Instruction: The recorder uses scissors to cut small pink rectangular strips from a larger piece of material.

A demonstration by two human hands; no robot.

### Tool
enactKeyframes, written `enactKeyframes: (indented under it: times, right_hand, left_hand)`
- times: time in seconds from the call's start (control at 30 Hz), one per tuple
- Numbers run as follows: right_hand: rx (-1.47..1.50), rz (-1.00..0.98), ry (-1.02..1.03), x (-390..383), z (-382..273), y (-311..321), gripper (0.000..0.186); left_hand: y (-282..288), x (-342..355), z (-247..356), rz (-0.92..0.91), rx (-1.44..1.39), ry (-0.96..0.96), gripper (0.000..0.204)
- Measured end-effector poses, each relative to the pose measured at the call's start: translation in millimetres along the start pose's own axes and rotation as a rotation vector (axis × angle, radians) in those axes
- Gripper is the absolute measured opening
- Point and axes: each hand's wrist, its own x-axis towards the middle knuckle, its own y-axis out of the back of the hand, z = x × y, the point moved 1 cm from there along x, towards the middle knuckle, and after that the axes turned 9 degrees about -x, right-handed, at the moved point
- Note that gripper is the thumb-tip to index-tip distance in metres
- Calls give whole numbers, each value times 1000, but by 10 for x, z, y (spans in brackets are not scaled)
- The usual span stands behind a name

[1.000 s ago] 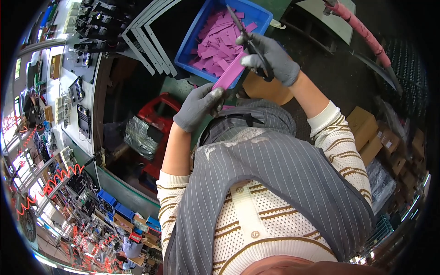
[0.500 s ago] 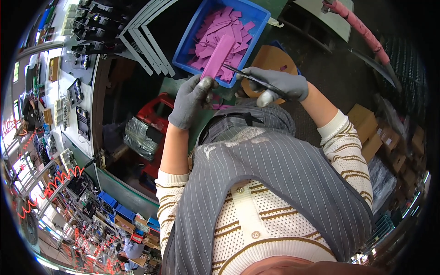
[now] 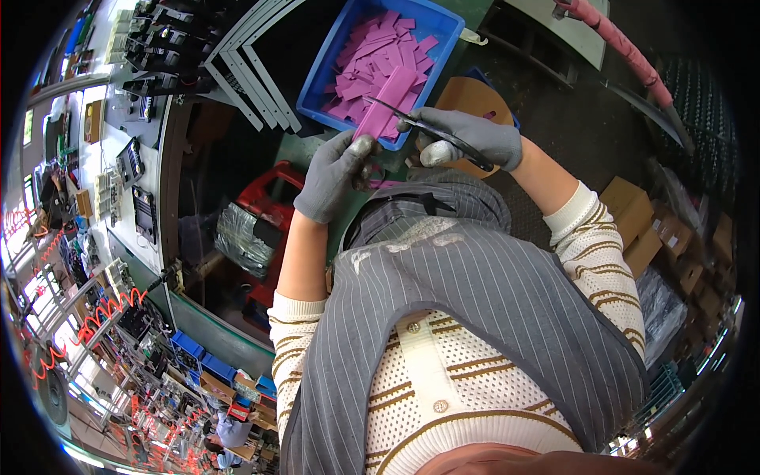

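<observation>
My gloved left hand (image 3: pixel 339 170) pinches the lower end of a long pink strip (image 3: pixel 385 100), held up over the near part of a blue plastic bin (image 3: pixel 315 75). My gloved right hand (image 3: pixel 472 140) grips black-handled scissors (image 3: pixel 427 127), whose blades point up and left across the strip; I cannot make out whether they cut into it. Many small pink pieces (image 3: pixel 380 43) lie in the bin beyond the strip.
White brackets (image 3: pixel 253 87) lean left of the bin. A red object with plastic wrap (image 3: pixel 245 233) sits below left. A round brown board (image 3: pixel 467 99), pink-wrapped bar (image 3: pixel 613 39) and cardboard boxes (image 3: pixel 625 210) are at right. A distant person (image 3: pixel 229 431) is at lower left.
My right hand has come down from over the bin, and the scissors have swung from upright to across the strip. The strip is tilted more steeply and has shifted slightly left.
</observation>
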Motion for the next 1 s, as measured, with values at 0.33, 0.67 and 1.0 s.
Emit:
enactKeyframes:
  times: [0.33, 0.67, 1.0]
  right_hand:
    - [-44, 58, -208, 90, 93, 88, 25]
    - [255, 322, -85, 154, 497, 211, 26]
    - [88, 297, 164, 284, 122, 30, 41]
  left_hand:
    - [123, 187, -71, -26, 112, 52, 31]
    - [272, 263, -213, 14, 76, 120, 31]
    - [-2, 79, -282, -163, -33, 132, 33]
